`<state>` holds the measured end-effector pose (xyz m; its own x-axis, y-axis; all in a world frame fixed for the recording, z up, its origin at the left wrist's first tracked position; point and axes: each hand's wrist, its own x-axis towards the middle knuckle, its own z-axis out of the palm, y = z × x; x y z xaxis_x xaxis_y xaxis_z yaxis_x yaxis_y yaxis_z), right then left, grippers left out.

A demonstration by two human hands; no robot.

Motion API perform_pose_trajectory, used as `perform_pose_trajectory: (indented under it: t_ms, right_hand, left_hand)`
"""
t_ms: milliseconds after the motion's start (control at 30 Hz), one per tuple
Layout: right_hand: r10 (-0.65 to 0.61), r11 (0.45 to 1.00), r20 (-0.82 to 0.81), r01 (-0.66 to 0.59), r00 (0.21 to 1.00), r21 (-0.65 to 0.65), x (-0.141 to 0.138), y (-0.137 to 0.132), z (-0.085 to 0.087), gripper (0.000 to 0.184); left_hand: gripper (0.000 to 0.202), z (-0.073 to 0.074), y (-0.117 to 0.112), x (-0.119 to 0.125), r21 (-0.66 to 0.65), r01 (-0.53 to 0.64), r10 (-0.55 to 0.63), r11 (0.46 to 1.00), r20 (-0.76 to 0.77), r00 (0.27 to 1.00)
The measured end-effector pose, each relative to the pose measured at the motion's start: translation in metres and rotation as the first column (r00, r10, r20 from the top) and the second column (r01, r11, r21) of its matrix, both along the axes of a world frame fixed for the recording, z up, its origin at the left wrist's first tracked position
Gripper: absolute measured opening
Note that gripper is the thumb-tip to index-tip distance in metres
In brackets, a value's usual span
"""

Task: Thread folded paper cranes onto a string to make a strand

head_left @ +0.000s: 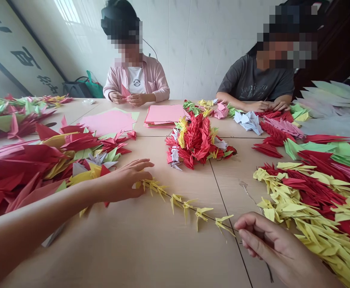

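Observation:
A string of yellow paper cranes (187, 205) runs slantwise between my two hands, with the folded birds threaded on a thin dark cord. My left hand (127, 180) is around its far left end, thumb and forefinger on a yellow crane, the other fingers stretched out. At the lower right, my right hand (272, 244) pinches the cord between thumb and fingers, just past the last crane. The cord's loose end hangs below that hand.
Loose folded cranes (21, 168) are heaped at left. A red crane bundle (197, 140) sits mid-table beside pink paper sheets (164, 114). Yellow and red crane strings (307, 200) lie at right. Across the table (109, 244), two people (135, 80) (256, 80) handle folded paper.

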<state>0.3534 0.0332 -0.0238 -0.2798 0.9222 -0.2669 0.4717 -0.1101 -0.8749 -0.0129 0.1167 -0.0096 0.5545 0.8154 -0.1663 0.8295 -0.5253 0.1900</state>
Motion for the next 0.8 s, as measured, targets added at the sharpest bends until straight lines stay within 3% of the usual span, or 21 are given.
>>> perform_pose_trajectory:
  t_ms: [200, 367, 567, 700, 800]
  right_hand:
    - [-0.021, 1.000, -0.010, 0.021, 1.000, -0.012, -0.001, -0.001, -0.001, 0.026]
    - [0.010, 0.999, 0.015, -0.010, 1.000, -0.035, 0.002, -0.001, -0.003, 0.025]
    - [0.026, 0.998, 0.028, -0.024, 0.999, -0.051, 0.005, -0.002, -0.007, 0.026]
    - [0.042, 0.998, 0.019, -0.041, 0.999, -0.050, 0.006, -0.002, -0.007, 0.027]
    - [0.040, 0.998, 0.004, -0.040, 0.999, -0.052, 0.006, -0.003, -0.007, 0.028]
  left_hand:
    - [0.059, 0.004, -0.005, 0.010, -0.042, 0.052, -0.051, 0.998, 0.026, 0.998]
    - [0.045, 0.005, -0.006, 0.014, -0.050, 0.085, -0.086, 0.995, -0.015, 0.996]
    - [0.066, 0.006, -0.012, 0.025, -0.028, 0.116, -0.115, 0.993, 0.051, 0.992]
    - [0.048, 0.009, -0.014, 0.030, -0.020, 0.155, -0.154, 0.988, 0.026, 0.988]
    - [0.049, 0.012, -0.015, 0.034, -0.020, 0.139, -0.138, 0.990, 0.034, 0.990]
